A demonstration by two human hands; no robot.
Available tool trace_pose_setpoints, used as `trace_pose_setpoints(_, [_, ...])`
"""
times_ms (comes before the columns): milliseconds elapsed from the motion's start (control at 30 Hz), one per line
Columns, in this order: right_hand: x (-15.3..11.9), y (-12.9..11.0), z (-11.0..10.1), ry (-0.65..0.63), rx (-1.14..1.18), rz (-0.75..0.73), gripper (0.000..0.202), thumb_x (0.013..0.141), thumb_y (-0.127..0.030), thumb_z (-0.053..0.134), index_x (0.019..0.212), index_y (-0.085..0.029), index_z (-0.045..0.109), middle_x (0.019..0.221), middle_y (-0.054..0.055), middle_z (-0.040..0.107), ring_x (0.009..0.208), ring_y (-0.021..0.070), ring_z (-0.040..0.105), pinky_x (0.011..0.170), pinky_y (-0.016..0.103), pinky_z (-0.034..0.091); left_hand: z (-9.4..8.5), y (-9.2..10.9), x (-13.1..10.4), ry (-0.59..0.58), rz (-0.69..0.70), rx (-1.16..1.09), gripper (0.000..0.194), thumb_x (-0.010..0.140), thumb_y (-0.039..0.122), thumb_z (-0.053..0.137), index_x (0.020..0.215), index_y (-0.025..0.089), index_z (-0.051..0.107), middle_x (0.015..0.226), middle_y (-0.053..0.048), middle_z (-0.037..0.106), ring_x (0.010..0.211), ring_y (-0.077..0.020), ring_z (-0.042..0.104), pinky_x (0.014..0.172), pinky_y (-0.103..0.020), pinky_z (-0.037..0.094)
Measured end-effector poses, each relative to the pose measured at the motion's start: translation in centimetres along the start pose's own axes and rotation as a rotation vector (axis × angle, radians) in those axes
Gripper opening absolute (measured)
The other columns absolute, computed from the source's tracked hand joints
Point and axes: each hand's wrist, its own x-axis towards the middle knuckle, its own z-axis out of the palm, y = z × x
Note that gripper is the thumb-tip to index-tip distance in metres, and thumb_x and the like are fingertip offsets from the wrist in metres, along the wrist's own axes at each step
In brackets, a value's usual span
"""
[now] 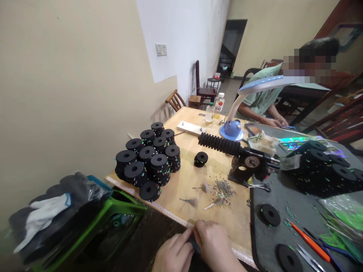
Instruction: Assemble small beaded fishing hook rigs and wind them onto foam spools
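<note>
At the table's front edge my left hand [174, 254] and my right hand [212, 242] are close together with curled fingers. Between them shows a sliver of a dark, bluish-black thing [195, 244]; most of it is hidden, and I cannot make out its kind. Just beyond the hands lie a pile of tiny grey and coloured pieces [224, 189], a bundle of fine wires [192, 201] and a thin white stick [209, 206]. One black foam spool [201, 159] stands alone farther back on the wooden table [181, 215].
Stacked black spools [147, 153] fill the table's left side. A black clamp device [246, 162] carries a row of discs. Right are a grey mat [261, 241], orange-handled tool [310, 241] and scissors [310, 258]. A blue lamp [231, 130] stands behind; a person [263, 94] sits beyond.
</note>
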Motion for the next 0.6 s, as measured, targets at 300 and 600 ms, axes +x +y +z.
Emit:
trace_pose_setpoints(300, [-0.5, 0.1, 0.7, 0.024, 0.026, -0.003, 0.017, 0.088, -0.012, 0.056, 0.076, -0.018, 0.065, 0.061, 0.008, 0.074, 0.054, 0.0239, 0.071, 0.044, 0.027, 0.032, 1.0, 0.0, -1.1, -0.072, 0.017, 0.198, 0.027, 0.086, 0.009, 0.042, 0.070, 0.022, 0.058, 0.117, -0.007, 0.074, 0.064, -0.0178, 0.066, 0.052, -0.028, 0.051])
trace_pose_setpoints(600, [-2.7, 3.3, -1.6, -0.086, 0.400, 0.091, 0.021, 0.084, -0.011, 0.051, 0.078, -0.021, 0.068, 0.071, 0.003, 0.075, 0.066, 0.0189, 0.070, 0.057, 0.023, 0.039, 0.4, 0.4, -1.0, -0.196, 0.091, 0.350, 0.025, 0.083, 0.006, 0.045, 0.083, 0.019, 0.066, 0.125, -0.008, 0.070, 0.057, -0.0171, 0.060, 0.050, -0.031, 0.044])
